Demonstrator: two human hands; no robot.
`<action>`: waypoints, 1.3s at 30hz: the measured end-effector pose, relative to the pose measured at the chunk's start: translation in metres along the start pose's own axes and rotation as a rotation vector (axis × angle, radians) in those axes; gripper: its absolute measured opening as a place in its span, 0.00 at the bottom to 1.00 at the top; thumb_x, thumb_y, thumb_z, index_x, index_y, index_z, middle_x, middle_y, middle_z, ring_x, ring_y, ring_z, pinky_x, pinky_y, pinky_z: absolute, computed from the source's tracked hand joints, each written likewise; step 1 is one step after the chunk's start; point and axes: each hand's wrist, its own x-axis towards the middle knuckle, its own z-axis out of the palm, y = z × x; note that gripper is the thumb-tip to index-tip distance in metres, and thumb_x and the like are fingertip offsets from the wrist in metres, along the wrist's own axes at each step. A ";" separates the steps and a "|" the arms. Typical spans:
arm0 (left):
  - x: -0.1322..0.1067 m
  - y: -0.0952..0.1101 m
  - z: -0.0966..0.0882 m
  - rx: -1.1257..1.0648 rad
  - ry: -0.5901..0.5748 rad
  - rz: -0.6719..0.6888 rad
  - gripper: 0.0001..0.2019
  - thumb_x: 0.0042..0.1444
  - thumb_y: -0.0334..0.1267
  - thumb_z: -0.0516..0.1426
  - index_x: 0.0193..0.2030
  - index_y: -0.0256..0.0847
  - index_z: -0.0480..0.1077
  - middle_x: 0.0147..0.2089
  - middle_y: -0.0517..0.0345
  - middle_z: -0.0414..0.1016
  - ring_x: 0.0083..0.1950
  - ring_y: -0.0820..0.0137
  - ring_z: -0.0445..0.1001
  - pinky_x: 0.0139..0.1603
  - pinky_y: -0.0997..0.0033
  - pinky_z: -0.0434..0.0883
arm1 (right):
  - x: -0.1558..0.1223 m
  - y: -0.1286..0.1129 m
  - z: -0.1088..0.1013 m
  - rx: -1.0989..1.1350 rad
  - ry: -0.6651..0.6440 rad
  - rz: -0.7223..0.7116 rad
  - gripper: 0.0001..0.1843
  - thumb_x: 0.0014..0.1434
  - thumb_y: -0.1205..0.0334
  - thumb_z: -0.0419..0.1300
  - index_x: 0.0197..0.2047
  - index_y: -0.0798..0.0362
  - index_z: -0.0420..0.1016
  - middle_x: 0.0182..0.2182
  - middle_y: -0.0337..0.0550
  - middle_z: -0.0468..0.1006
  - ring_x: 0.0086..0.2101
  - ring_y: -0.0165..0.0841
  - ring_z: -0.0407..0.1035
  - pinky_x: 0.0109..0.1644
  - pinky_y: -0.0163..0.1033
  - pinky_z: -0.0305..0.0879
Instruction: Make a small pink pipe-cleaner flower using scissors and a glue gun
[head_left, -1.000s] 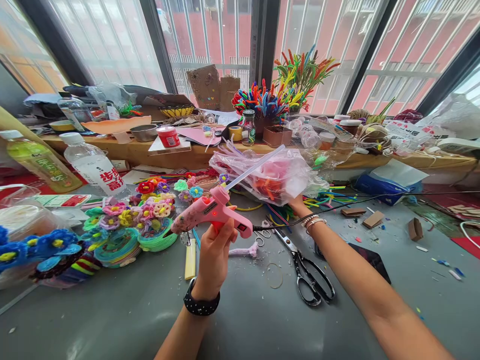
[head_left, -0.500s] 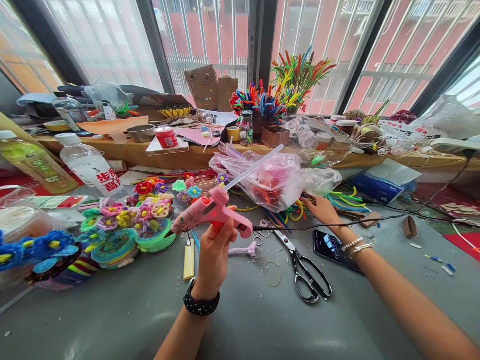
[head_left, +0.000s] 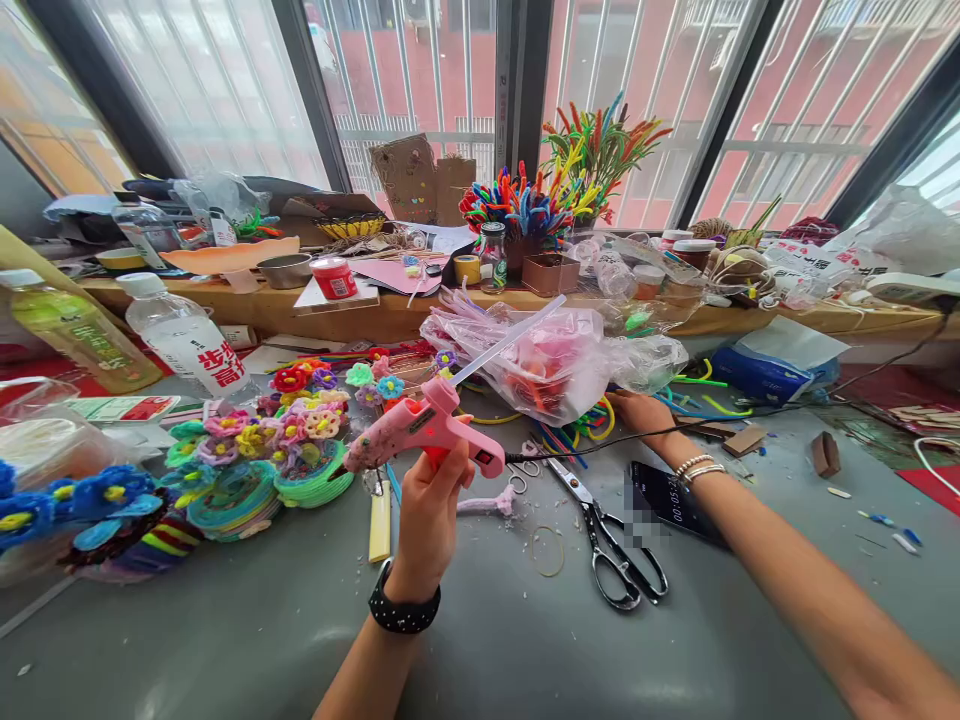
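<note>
My left hand is closed around the handle of a pink glue gun. A clear glue stick pokes up from the gun's back, and its nozzle points left toward pipe-cleaner flowers. Farther right, my right hand reaches in among coloured pipe cleaners beside a pinkish plastic bag. Its fingertips are mostly hidden, so I cannot see what they hold. Between the hands lie large black-handled scissors and a pale pink pipe-cleaner piece. A phone rests under my right wrist.
The gun's black cord runs right, passing over my right hand. Two bottles stand at the left. A yellow stick, a rubber band and a blue tissue pack lie on the grey table. A cluttered ledge spans the back.
My right hand has shifted slightly left and closer to the bag, its fingers now less visible. The cord lies lower and slacker at the right. My left hand keeps the glue gun nearly still.
</note>
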 end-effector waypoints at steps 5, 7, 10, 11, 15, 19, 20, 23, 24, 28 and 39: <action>0.001 0.001 -0.002 -0.002 0.000 0.002 0.16 0.41 0.41 0.62 0.38 0.37 0.73 0.18 0.65 0.61 0.22 0.80 0.58 0.23 0.81 0.60 | -0.029 -0.024 -0.022 -0.004 0.126 -0.024 0.15 0.57 0.65 0.46 0.38 0.57 0.73 0.36 0.53 0.75 0.39 0.41 0.68 0.42 0.43 0.63; 0.000 0.002 -0.001 -0.004 -0.013 0.008 0.16 0.41 0.41 0.61 0.38 0.37 0.73 0.20 0.64 0.62 0.22 0.81 0.57 0.23 0.81 0.60 | -0.041 -0.040 -0.033 0.029 0.164 -0.089 0.16 0.58 0.62 0.45 0.37 0.54 0.73 0.34 0.48 0.75 0.39 0.36 0.68 0.44 0.40 0.63; -0.002 0.001 -0.001 -0.001 -0.028 0.001 0.15 0.40 0.40 0.62 0.37 0.38 0.73 0.22 0.63 0.64 0.22 0.81 0.57 0.23 0.81 0.60 | -0.046 -0.071 -0.044 0.212 0.123 -0.532 0.16 0.58 0.64 0.44 0.47 0.49 0.68 0.42 0.41 0.73 0.42 0.30 0.67 0.45 0.35 0.63; -0.002 0.000 -0.001 0.003 -0.027 0.000 0.15 0.40 0.40 0.62 0.36 0.37 0.73 0.22 0.63 0.64 0.22 0.81 0.57 0.23 0.81 0.60 | -0.044 -0.081 -0.044 0.190 0.139 -0.634 0.18 0.58 0.66 0.44 0.51 0.50 0.64 0.48 0.42 0.70 0.47 0.30 0.64 0.48 0.36 0.61; -0.002 -0.004 -0.002 0.036 -0.016 -0.011 0.15 0.37 0.41 0.63 0.32 0.34 0.73 0.18 0.64 0.61 0.22 0.79 0.57 0.23 0.79 0.59 | -0.021 -0.108 -0.031 -0.042 0.209 -0.695 0.27 0.57 0.69 0.45 0.60 0.47 0.49 0.59 0.41 0.51 0.57 0.36 0.47 0.56 0.46 0.50; -0.001 -0.005 -0.004 0.054 -0.024 -0.017 0.14 0.39 0.41 0.62 0.32 0.34 0.73 0.20 0.63 0.62 0.22 0.79 0.57 0.24 0.78 0.58 | 0.011 -0.088 -0.008 -0.173 0.191 -0.436 0.31 0.53 0.69 0.49 0.60 0.51 0.48 0.60 0.46 0.49 0.54 0.42 0.53 0.48 0.46 0.59; -0.001 -0.005 -0.004 0.057 -0.024 -0.019 0.15 0.39 0.42 0.62 0.33 0.35 0.73 0.20 0.63 0.62 0.22 0.80 0.57 0.25 0.78 0.58 | 0.018 -0.078 -0.004 -0.203 0.184 -0.417 0.31 0.52 0.70 0.50 0.60 0.52 0.49 0.60 0.47 0.49 0.55 0.42 0.51 0.48 0.46 0.58; 0.000 -0.007 -0.003 0.078 -0.029 -0.026 0.17 0.40 0.42 0.61 0.38 0.36 0.72 0.20 0.64 0.61 0.23 0.80 0.57 0.25 0.78 0.57 | 0.035 -0.052 0.006 -0.261 0.207 -0.339 0.32 0.51 0.73 0.50 0.60 0.50 0.50 0.60 0.46 0.47 0.57 0.44 0.46 0.47 0.50 0.57; 0.000 -0.008 -0.003 0.088 -0.034 -0.032 0.17 0.41 0.42 0.61 0.38 0.36 0.72 0.20 0.64 0.60 0.23 0.79 0.56 0.25 0.78 0.57 | 0.039 -0.047 0.008 -0.264 0.214 -0.327 0.33 0.51 0.74 0.49 0.60 0.50 0.50 0.60 0.45 0.47 0.57 0.44 0.47 0.47 0.49 0.57; -0.001 -0.011 -0.002 0.121 -0.032 -0.046 0.13 0.40 0.43 0.62 0.28 0.34 0.72 0.19 0.65 0.58 0.22 0.79 0.56 0.25 0.77 0.56 | 0.043 -0.046 0.010 -0.255 0.225 -0.318 0.32 0.52 0.75 0.47 0.60 0.50 0.49 0.60 0.45 0.45 0.57 0.44 0.47 0.46 0.50 0.56; -0.003 -0.011 0.006 0.115 -0.077 0.009 0.14 0.40 0.43 0.61 0.33 0.35 0.73 0.19 0.65 0.59 0.21 0.79 0.54 0.24 0.76 0.56 | -0.082 -0.031 -0.031 0.105 -0.030 -0.332 0.30 0.57 0.59 0.47 0.61 0.56 0.46 0.60 0.50 0.49 0.58 0.37 0.45 0.58 0.44 0.49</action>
